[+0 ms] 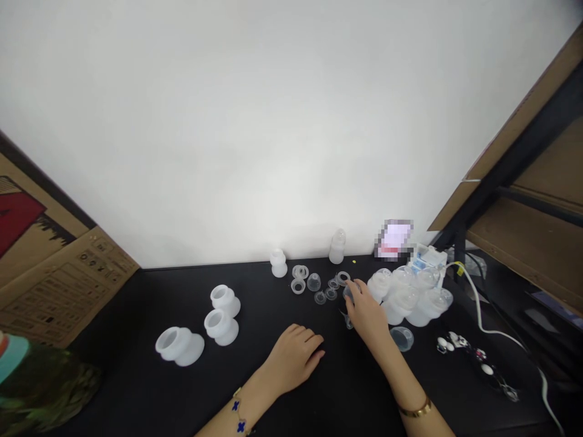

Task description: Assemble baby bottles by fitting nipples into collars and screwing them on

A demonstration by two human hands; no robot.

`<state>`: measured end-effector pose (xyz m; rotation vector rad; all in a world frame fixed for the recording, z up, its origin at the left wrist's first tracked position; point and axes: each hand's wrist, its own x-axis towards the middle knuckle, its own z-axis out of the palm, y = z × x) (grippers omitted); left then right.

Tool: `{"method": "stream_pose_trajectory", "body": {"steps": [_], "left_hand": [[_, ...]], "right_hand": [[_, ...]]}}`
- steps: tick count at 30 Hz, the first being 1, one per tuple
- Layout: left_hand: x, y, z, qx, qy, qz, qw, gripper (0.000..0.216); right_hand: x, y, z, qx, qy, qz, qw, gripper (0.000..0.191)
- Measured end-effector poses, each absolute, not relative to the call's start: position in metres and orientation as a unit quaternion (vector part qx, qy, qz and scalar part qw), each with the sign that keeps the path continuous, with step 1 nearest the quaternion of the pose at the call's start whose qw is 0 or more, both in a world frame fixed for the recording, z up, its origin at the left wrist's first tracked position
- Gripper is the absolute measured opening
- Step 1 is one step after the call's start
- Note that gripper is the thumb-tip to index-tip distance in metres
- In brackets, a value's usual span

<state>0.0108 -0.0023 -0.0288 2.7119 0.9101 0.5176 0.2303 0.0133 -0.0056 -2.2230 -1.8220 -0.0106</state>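
My right hand (368,311) reaches among small clear parts on the black table, its fingers bent around a clear cap (350,294) that they partly hide. Another small clear piece (348,321) lies just below that hand. My left hand (297,357) hovers or rests over the table at the middle, fingers loosely stretched, thumb apart, nothing in it. Beside the right fingers are a clear ring (343,278), small clear nipple-like pieces (330,294) and a clear dome (314,281). Milky rings (298,286) sit farther left. A clear cup-shaped cap (401,338) lies by the right wrist.
Left are white bottle bodies (221,326), some tilted. One bottle body (278,263) and a capped baby bottle (337,246) stand near the wall. Several capped bottles (401,303) cluster right, near a blurred screen (394,239), white cable (478,309) and keychain (486,369).
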Motion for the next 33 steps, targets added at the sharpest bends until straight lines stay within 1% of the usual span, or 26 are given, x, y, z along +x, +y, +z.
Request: {"method": "stream_pose_trajectory", "body": {"steps": [4,9,16,33], "left_hand": [[0.0102,-0.0026,-0.0293,0.928,0.308,0.176,0.117,0.016],[0.0101,-0.0020,-0.0303,0.927,0.309,0.180,0.116,0.016],[0.0107,-0.0016,-0.0280,0.927,0.312,0.168,0.124,0.017],[0.0110,-0.0021,-0.0275,0.928,0.315,0.158,0.125,0.017]], "right_hand": [[0.2316,0.0137,-0.0066,-0.767,-0.633,0.014,0.109,0.042],[0.2312,0.0142,-0.0052,-0.748,-0.652,0.028,0.122,0.040],[0.2277,0.0138,-0.0008,-0.740,-0.660,0.052,0.118,0.040],[0.2220,0.0128,-0.0065,-0.681,-0.704,0.092,0.180,0.039]]}}
